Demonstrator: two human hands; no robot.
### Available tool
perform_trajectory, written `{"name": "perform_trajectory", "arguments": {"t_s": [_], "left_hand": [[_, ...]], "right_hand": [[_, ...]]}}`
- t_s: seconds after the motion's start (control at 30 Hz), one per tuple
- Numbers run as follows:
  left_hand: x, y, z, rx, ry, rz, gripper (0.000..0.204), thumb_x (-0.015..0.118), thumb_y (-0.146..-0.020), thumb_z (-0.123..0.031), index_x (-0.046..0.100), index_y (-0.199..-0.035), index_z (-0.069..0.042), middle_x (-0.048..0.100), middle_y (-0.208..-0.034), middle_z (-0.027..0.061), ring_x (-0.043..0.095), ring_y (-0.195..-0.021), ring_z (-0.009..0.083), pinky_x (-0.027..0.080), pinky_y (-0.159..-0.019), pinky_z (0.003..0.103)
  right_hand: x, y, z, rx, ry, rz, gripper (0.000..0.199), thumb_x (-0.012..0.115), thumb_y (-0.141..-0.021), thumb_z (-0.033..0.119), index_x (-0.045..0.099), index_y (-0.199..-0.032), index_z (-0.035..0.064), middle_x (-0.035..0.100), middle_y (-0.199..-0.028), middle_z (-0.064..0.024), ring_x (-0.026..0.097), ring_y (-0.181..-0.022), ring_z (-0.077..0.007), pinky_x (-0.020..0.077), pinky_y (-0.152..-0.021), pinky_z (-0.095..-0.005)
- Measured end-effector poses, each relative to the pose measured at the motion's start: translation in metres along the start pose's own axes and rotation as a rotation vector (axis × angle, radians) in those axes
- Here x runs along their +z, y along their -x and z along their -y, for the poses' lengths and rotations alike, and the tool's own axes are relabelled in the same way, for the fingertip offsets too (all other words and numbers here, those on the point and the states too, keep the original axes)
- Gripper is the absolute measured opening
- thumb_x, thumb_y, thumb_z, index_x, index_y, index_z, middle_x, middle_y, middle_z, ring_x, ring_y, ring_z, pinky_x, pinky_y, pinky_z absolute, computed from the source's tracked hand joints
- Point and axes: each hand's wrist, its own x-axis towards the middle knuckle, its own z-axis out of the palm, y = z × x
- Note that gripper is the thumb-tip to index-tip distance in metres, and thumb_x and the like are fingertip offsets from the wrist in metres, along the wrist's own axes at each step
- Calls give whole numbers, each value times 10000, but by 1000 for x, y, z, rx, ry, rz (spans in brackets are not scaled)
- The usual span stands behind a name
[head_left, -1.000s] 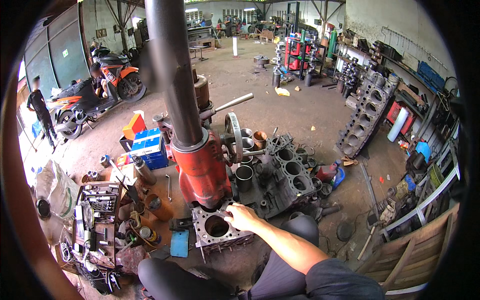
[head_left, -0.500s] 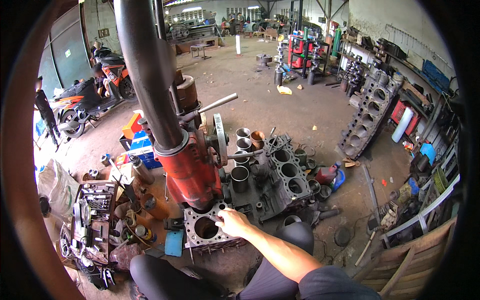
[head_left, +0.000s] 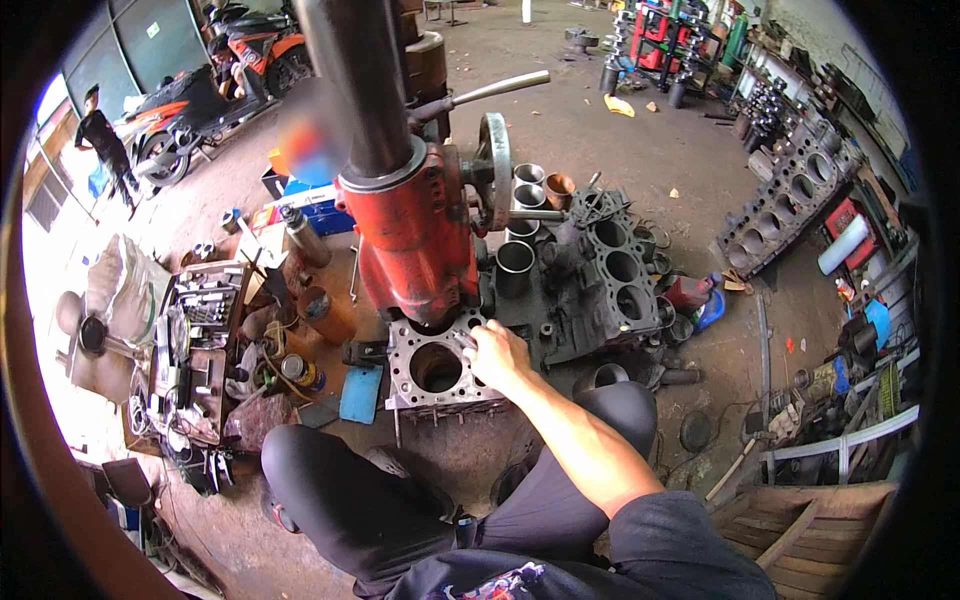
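Note:
My right hand (head_left: 497, 352) rests on the top face of a grey engine block (head_left: 436, 368), fingers curled at the rim beside its round cylinder bore. Whether the fingers hold something small I cannot tell. A red boring machine (head_left: 415, 235) with a tall dark column (head_left: 352, 70) stands on the block just behind the hand. Its hand wheel (head_left: 496, 170) and long lever (head_left: 495, 90) stick out to the right. My left hand is out of view. My knees in black trousers (head_left: 350, 495) are right below the block.
A second, darker engine block (head_left: 605, 270) with loose cylinder sleeves (head_left: 515, 268) lies to the right. An open tool tray (head_left: 195, 335) and cans sit on the left. More blocks (head_left: 790, 195) line the right wall. A person (head_left: 105, 145) stands by motorbikes (head_left: 215, 85) far left.
The view has dipped down and closer to the block. My right hand has stayed on the block's top face, shifting slightly toward the red machine's base.

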Motion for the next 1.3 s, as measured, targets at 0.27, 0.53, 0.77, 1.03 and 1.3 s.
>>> {"name": "perform_trajectory", "arguments": {"t_s": [0.27,0.53,0.77,1.03,1.3], "left_hand": [[-9,8,-1,27,-22,-36,300,729,-785,-219,690,-1032,-52,666,-837,128,591,-736,295,464,-709,388],[-23,12,-1,44,-42,-122,303,737,-771,-180,700,-1044,-53,671,-842,147,612,-761,329,485,-740,405],[-66,78,-6,6,-64,-540,313,743,-758,-145,709,-1056,-54,677,-847,164,631,-782,359,503,-768,420],[105,256,21,-185,360,340,329,777,-704,-299,601,-818,-46,629,-692,201,654,-696,411,520,-648,479],[248,364,52,-240,401,636,405,636,-821,-428,586,-875,-30,672,-772,222,669,-773,420,533,-718,516]], "right_hand": [[10,-12,4,-101,86,-73,218,708,-815,217,659,-948,51,608,-988,-162,640,-955,-356,527,-810,-480],[34,-22,14,-183,122,-209,184,701,-820,226,660,-888,60,605,-927,-162,639,-896,-357,527,-748,-488],[50,-28,35,-97,120,-220,246,652,-838,287,656,-866,43,661,-886,-173,683,-779,-371,549,-686,-490],[31,-36,13,-135,176,-195,169,662,-799,174,692,-871,26,643,-924,-165,647,-870,-349,537,-743,-481],[46,-39,17,-183,132,-251,218,700,-845,255,697,-889,42,623,-921,-142,630,-903,-327,532,-764,-446]]}}
